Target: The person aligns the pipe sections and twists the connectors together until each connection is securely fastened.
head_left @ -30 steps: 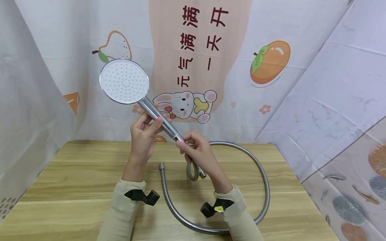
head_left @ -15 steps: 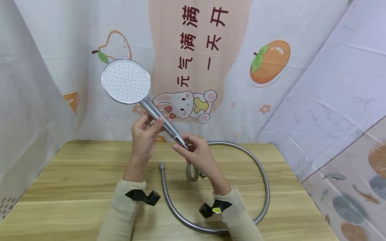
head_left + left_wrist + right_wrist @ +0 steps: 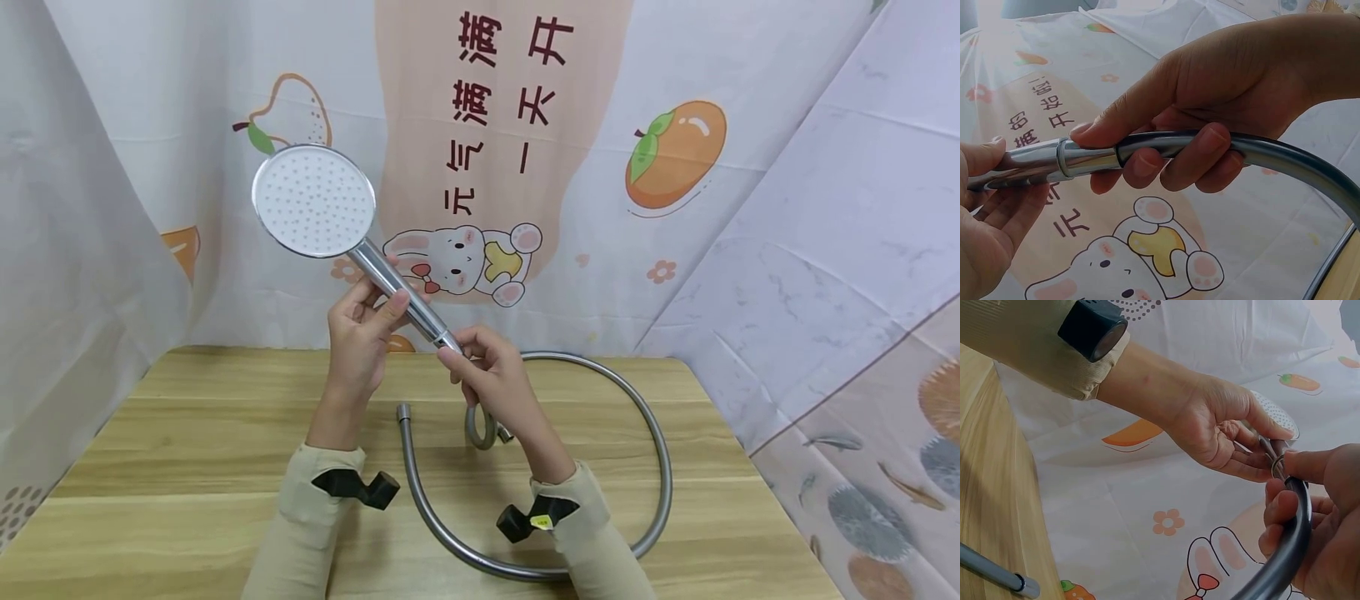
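Observation:
A chrome shower head (image 3: 315, 200) with a round white spray face is held up over the table, tilted to the upper left. My left hand (image 3: 358, 342) grips its handle (image 3: 397, 292), thumb in front and fingers behind. At the handle's lower end, my right hand (image 3: 491, 375) pinches the smooth metal connector (image 3: 1091, 159) of a grey shower hose (image 3: 1285, 159). Handle and connector meet end to end in the left wrist view, with a thin ring at the seam. Right-hand fingers also curl under the hose. Any thread inside is hidden.
The hose's far end (image 3: 403, 412) lies on the wooden table (image 3: 187, 467), its length curving round to the right. Below my right hand hangs a small hose loop (image 3: 480, 429), beside a partly hidden metal piece (image 3: 506, 433). A printed curtain (image 3: 585, 275) stands behind.
Half a second ago the right thumb sat lower and off the connector; now it presses on it again, the hand slightly higher. The left hand and shower head stay nearly still.

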`<state>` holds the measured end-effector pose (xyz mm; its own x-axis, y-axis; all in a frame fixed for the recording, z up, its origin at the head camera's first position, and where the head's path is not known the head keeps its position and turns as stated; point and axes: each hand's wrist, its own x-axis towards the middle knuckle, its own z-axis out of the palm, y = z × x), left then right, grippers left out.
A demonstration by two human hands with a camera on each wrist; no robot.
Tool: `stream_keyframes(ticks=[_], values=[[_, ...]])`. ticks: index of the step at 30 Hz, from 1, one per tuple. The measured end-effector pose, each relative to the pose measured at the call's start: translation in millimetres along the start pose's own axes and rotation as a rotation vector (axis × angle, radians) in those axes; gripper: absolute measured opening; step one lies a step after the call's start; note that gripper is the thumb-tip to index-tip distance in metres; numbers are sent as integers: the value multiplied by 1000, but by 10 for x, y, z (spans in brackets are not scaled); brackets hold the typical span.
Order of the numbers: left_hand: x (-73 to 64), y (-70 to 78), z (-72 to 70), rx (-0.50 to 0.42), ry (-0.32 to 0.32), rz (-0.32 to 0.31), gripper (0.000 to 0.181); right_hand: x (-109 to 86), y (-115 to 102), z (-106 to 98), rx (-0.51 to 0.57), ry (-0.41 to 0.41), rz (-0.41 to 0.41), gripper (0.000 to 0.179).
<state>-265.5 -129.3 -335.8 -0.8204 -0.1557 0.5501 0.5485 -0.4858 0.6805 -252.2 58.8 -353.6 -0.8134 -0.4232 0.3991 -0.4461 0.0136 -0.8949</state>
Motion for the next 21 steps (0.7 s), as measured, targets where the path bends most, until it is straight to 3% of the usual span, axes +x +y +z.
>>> stream_keyframes(ticks=[15, 21], values=[[-5, -45, -36, 13, -49, -5, 38, -11, -12, -24, -13, -87, 0, 26], [0, -39, -25, 11, -31, -8, 38, -7, -44, -31, -12, -96, 10, 28]])
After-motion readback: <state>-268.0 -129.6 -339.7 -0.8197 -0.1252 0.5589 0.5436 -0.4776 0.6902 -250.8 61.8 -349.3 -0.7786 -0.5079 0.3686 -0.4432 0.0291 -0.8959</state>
